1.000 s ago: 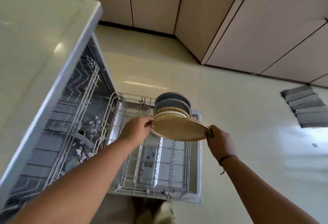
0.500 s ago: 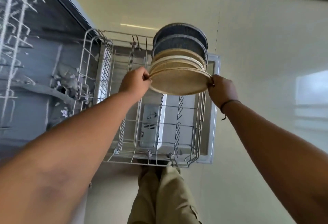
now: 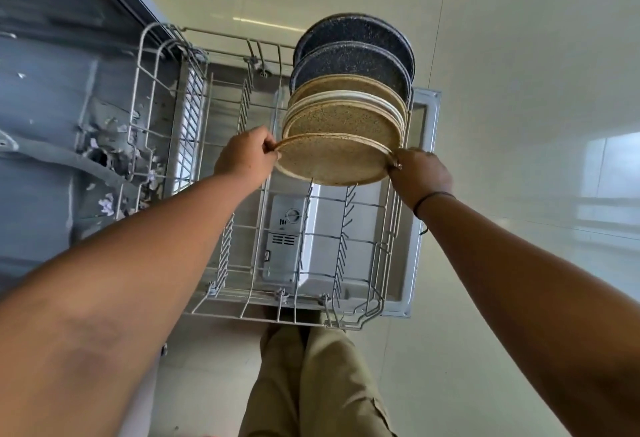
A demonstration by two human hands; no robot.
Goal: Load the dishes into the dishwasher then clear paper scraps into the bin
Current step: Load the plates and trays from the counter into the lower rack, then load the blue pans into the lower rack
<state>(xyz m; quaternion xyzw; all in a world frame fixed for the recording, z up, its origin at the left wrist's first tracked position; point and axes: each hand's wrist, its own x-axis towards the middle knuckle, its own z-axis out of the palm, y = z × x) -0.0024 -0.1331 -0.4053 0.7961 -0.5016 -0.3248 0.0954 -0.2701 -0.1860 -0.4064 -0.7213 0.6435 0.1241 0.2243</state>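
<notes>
The pulled-out dishwasher rack (image 3: 221,194) is the landmark. At its far right corner stand two dark plates (image 3: 356,55) and some tan ones. Just in front of them the tan plate (image 3: 332,162) is held tilted: left hand (image 3: 244,157) and right hand (image 3: 419,173) each pinch its rim. I think it should go upright between free tines, lowered slowly.

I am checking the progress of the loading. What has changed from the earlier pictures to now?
The speckled beige round plate, gripped at its rim by the left hand and right hand, came down closer to the white wire dishwasher rack; the view tilted down too. Both grips stayed, and so did the row of beige and dark speckled plates standing in the rack.
</notes>
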